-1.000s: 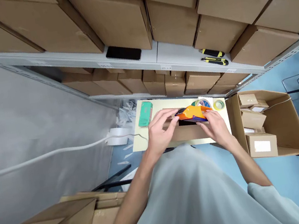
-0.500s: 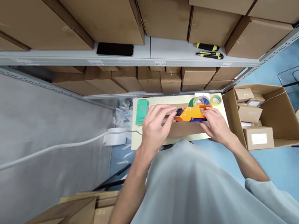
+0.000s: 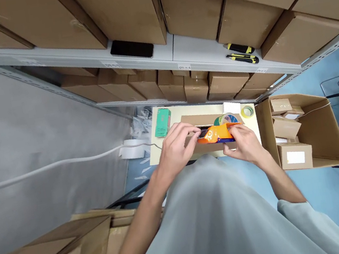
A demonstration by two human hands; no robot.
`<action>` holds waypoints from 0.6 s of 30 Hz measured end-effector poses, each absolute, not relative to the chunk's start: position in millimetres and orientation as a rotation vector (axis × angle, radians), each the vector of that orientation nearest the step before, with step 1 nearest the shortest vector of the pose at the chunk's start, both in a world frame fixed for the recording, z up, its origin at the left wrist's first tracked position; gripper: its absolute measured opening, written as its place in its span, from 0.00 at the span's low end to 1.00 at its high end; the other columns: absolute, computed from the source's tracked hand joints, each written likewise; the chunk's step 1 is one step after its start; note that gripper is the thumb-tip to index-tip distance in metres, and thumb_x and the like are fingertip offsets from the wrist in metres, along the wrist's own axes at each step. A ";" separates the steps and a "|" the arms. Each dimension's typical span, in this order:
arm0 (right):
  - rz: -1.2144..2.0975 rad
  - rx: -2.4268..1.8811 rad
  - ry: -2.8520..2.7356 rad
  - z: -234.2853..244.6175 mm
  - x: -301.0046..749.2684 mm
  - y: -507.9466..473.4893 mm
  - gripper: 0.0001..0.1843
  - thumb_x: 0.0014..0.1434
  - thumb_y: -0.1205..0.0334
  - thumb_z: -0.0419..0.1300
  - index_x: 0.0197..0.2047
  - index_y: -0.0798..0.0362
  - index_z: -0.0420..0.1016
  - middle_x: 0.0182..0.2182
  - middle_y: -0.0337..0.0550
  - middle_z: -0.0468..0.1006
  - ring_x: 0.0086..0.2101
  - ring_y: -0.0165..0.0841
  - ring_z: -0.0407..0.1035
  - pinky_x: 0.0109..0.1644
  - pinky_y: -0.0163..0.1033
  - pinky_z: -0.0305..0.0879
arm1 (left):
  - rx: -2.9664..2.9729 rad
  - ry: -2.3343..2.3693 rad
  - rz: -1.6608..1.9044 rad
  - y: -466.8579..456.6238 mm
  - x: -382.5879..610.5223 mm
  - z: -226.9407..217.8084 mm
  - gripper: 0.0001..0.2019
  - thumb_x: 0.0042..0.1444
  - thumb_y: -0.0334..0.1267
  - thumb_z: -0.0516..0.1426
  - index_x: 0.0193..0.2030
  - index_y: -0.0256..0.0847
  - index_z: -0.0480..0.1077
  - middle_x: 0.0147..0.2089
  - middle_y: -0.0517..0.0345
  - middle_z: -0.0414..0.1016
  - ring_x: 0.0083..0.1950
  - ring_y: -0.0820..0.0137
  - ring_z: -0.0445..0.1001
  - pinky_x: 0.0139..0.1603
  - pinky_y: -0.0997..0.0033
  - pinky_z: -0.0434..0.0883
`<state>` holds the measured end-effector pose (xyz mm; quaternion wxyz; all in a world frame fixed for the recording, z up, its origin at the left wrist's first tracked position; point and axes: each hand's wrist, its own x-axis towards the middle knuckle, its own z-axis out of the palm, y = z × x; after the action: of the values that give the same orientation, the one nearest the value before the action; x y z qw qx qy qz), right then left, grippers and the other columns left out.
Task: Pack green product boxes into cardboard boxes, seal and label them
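Observation:
My right hand (image 3: 244,141) grips the right end of a glossy orange-and-blue package (image 3: 217,133), thumb below and fingers on top. A pale mark shows on its orange side. At the package's left end my left hand (image 3: 179,145) is closed, thumb and fingertips pinched at a dark piece (image 3: 202,133) that shows there. What this dark piece is, I cannot make out. The package is held above a cardboard piece or box (image 3: 197,119) on the pale table (image 3: 155,157). Just behind the package lies a roll of tape (image 3: 228,118).
On the table are a green box (image 3: 162,122) and a yellow-green tape roll (image 3: 247,111). A large carton (image 3: 321,133) with small boxes stands right. The shelf (image 3: 196,50) ahead bears cartons, a black phone (image 3: 132,49) and two utility knives (image 3: 241,53). A white cable (image 3: 65,162) crosses left.
The package has turned a little in my hands, so its pale mark now shows. My right thumb has shifted slightly left beneath it. The view has moved a little.

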<state>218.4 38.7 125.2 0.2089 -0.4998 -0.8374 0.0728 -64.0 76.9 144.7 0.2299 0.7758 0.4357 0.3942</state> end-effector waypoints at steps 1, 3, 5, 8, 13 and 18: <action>0.191 -1.392 -2.331 125.6 216.8 38.9 0.10 0.66 0.52 0.65 0.46 0.46 0.73 0.36 0.48 0.86 0.42 0.50 0.83 0.49 0.52 0.81 | 2.124 1.210 1.074 76.2 -65.3 143.4 0.08 0.78 0.40 0.57 0.47 0.46 0.79 0.45 0.52 0.84 0.47 0.61 0.81 0.53 0.59 0.79; 0.193 -1.410 -2.343 127.7 213.4 39.5 0.16 0.70 0.44 0.66 0.46 0.47 0.73 0.36 0.48 0.87 0.37 0.47 0.83 0.44 0.47 0.78 | 2.078 1.241 1.049 75.2 -68.6 140.5 0.08 0.77 0.40 0.57 0.47 0.46 0.78 0.44 0.53 0.84 0.47 0.61 0.81 0.53 0.60 0.79; 0.221 -1.428 -2.369 132.2 209.9 40.6 0.23 0.73 0.35 0.65 0.47 0.47 0.74 0.34 0.48 0.87 0.33 0.45 0.82 0.38 0.44 0.75 | 1.998 1.284 1.020 74.0 -73.8 137.3 0.08 0.76 0.40 0.57 0.46 0.46 0.78 0.43 0.53 0.84 0.45 0.62 0.81 0.51 0.61 0.79; 0.313 -1.420 -2.440 145.3 204.9 44.0 0.29 0.74 0.28 0.61 0.48 0.48 0.76 0.30 0.46 0.85 0.29 0.44 0.81 0.33 0.42 0.69 | 1.828 1.328 0.954 70.9 -83.8 131.8 0.08 0.74 0.41 0.57 0.45 0.45 0.78 0.43 0.55 0.84 0.42 0.64 0.80 0.47 0.64 0.78; 0.513 -1.448 -2.615 182.3 196.3 57.7 0.32 0.75 0.24 0.55 0.45 0.46 0.79 0.25 0.41 0.80 0.22 0.41 0.74 0.29 0.41 0.59 | 1.523 1.232 0.860 63.5 -94.6 120.6 0.12 0.73 0.47 0.58 0.44 0.44 0.79 0.40 0.55 0.85 0.41 0.64 0.82 0.45 0.66 0.80; 0.675 -1.527 -2.723 217.1 198.9 70.7 0.32 0.74 0.24 0.57 0.40 0.45 0.79 0.17 0.36 0.72 0.17 0.37 0.65 0.26 0.41 0.50 | 1.365 1.230 0.925 62.9 -116.9 101.8 0.17 0.72 0.54 0.60 0.44 0.43 0.80 0.40 0.54 0.85 0.41 0.64 0.83 0.47 0.65 0.82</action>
<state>198.9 70.7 217.1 -0.0261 -0.4778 -0.8523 0.2113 -116.9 62.9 101.8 0.5160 0.5684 0.5122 0.3851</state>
